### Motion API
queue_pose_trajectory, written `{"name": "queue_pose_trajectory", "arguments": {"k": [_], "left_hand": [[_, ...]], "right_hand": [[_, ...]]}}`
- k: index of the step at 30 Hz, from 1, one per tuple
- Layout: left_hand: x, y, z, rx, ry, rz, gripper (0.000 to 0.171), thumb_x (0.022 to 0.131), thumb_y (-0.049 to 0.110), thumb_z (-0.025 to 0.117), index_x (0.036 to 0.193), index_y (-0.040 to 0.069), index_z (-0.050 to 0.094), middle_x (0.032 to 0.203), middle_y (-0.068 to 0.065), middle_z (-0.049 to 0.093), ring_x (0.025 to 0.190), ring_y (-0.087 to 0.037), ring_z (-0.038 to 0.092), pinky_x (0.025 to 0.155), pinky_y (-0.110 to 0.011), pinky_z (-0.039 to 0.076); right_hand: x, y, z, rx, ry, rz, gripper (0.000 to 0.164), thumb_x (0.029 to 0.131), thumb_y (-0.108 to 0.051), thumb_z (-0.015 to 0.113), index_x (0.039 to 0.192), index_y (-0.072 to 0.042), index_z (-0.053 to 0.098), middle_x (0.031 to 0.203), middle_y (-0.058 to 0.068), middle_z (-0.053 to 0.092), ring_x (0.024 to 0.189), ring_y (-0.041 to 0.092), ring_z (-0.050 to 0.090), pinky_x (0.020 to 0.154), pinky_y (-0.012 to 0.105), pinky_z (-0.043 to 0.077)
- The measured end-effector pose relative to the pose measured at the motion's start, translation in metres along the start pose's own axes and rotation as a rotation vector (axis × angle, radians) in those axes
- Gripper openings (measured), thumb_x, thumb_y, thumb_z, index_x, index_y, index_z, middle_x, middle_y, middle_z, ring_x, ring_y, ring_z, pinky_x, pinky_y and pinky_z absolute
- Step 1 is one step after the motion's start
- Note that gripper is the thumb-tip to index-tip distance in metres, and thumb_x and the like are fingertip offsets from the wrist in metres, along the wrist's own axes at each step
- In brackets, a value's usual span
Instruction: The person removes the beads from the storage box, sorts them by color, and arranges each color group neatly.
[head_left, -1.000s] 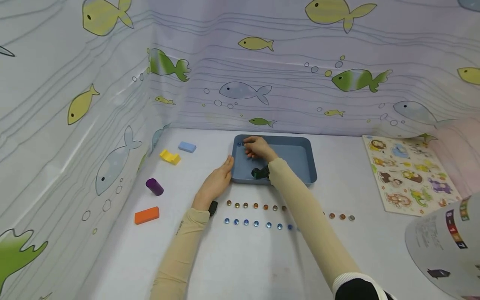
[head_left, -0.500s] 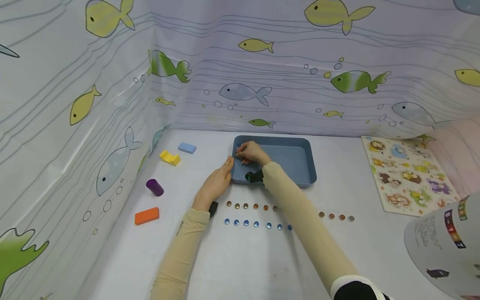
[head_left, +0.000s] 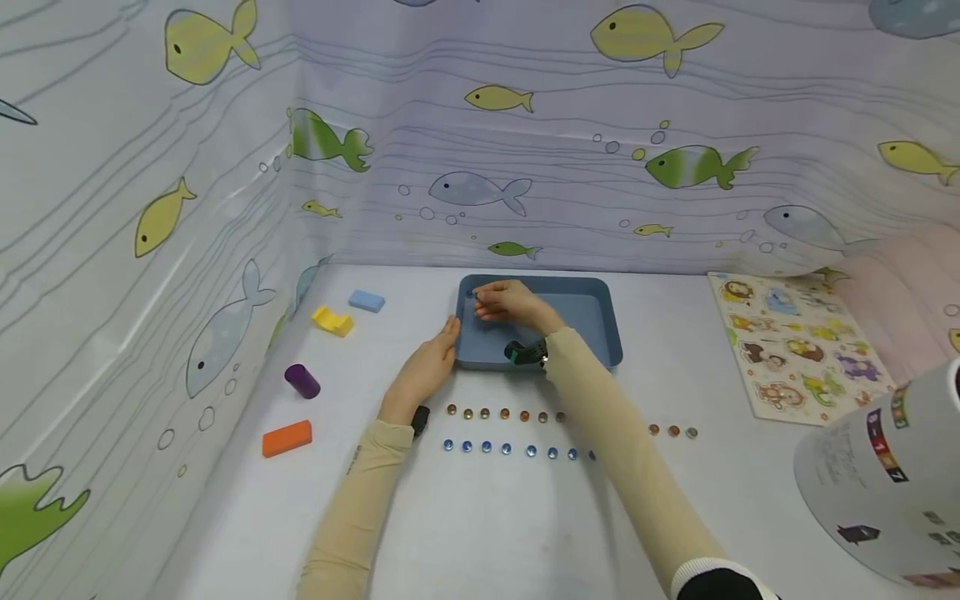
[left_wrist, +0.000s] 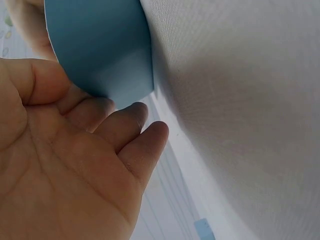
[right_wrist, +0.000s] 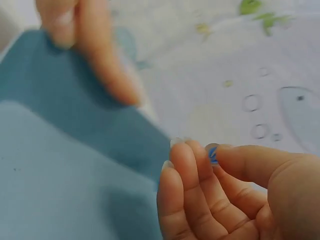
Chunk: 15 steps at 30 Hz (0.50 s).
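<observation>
My right hand [head_left: 513,304] is over the left part of the blue-grey tray [head_left: 577,354]. Its thumb and fingers pinch a small blue glass gem [right_wrist: 213,155] just inside the rim. Another blue gem [head_left: 470,293] lies in the tray's far left corner. My left hand [head_left: 420,375] holds the tray's left side. In the left wrist view its fingers [left_wrist: 132,125] lie by the tray's outer wall. The right wrist view shows its thumb and a finger at the rim, blurred.
Below the tray run rows of amber gems [head_left: 505,413] and blue gems [head_left: 506,449]. At left lie blue [head_left: 367,301], yellow [head_left: 332,322], purple [head_left: 302,381] and orange [head_left: 287,438] blocks. Rightward are an animal picture board [head_left: 798,350] and a white bucket [head_left: 870,475].
Over the tray's left end my right hand has dipped nearer the left wall, then risen back toward the far left corner. My left hand stays on the tray; the head view has shifted slightly.
</observation>
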<state>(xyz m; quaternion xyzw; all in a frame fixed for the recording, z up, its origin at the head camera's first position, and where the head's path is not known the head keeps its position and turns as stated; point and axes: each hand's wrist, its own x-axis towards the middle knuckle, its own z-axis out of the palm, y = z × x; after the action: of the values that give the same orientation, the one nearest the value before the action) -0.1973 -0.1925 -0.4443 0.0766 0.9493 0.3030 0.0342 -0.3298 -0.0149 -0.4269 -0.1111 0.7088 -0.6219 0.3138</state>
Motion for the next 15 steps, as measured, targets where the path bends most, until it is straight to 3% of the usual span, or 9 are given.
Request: {"name": "queue_pose_trajectory", "arguments": {"k": [3, 7, 10, 13, 15], "left_hand": [[0.000, -0.001, 0.001, -0.006, -0.007, 0.003, 0.051, 0.104, 0.015, 0.035, 0.153, 0.005, 0.024, 0.161, -0.010, 0.020, 0.147, -0.026, 0.026, 0.121, -0.043, 0.026], [-0.001, -0.001, 0.001, -0.014, -0.003, -0.001, 0.050, 0.104, 0.016, 0.035, 0.153, 0.006, 0.025, 0.161, -0.010, 0.021, 0.147, -0.026, 0.026, 0.121, -0.043, 0.026], [-0.002, 0.000, 0.001, -0.016, -0.001, -0.001, 0.050, 0.105, 0.017, 0.033, 0.153, 0.006, 0.024, 0.161, -0.010, 0.020, 0.147, -0.027, 0.025, 0.121, -0.043, 0.025], [-0.001, 0.001, 0.000, -0.015, -0.008, 0.001, 0.051, 0.105, 0.018, 0.031, 0.153, 0.006, 0.023, 0.162, -0.010, 0.018, 0.148, -0.028, 0.024, 0.121, -0.043, 0.024], [-0.001, 0.003, 0.000, -0.014, -0.010, 0.003, 0.051, 0.105, 0.017, 0.031, 0.153, 0.005, 0.022, 0.162, -0.010, 0.018, 0.148, -0.028, 0.024, 0.121, -0.043, 0.024]], "right_hand": [[-0.015, -0.004, -0.010, 0.048, -0.016, -0.037, 0.040, 0.102, -0.015, 0.048, 0.140, -0.001, 0.048, 0.128, 0.024, 0.060, 0.100, 0.020, 0.068, 0.096, 0.033, 0.055], [-0.040, -0.008, -0.023, 0.118, -0.027, -0.088, 0.043, 0.104, -0.017, 0.045, 0.144, -0.003, 0.044, 0.116, 0.012, 0.066, 0.101, 0.018, 0.067, 0.105, 0.042, 0.048], [-0.061, -0.007, -0.034, 0.169, -0.030, -0.112, 0.044, 0.104, -0.016, 0.045, 0.146, -0.002, 0.041, 0.101, -0.001, 0.069, 0.090, 0.009, 0.067, 0.096, 0.034, 0.054], [-0.084, -0.004, -0.045, 0.189, -0.025, -0.115, 0.045, 0.104, -0.017, 0.045, 0.146, -0.002, 0.040, 0.095, -0.005, 0.070, 0.084, 0.006, 0.067, 0.082, 0.023, 0.056], [-0.100, -0.001, -0.052, 0.178, -0.020, -0.113, 0.046, 0.104, -0.018, 0.046, 0.146, -0.001, 0.039, 0.093, -0.006, 0.070, 0.083, 0.005, 0.066, 0.080, 0.021, 0.056]]}}
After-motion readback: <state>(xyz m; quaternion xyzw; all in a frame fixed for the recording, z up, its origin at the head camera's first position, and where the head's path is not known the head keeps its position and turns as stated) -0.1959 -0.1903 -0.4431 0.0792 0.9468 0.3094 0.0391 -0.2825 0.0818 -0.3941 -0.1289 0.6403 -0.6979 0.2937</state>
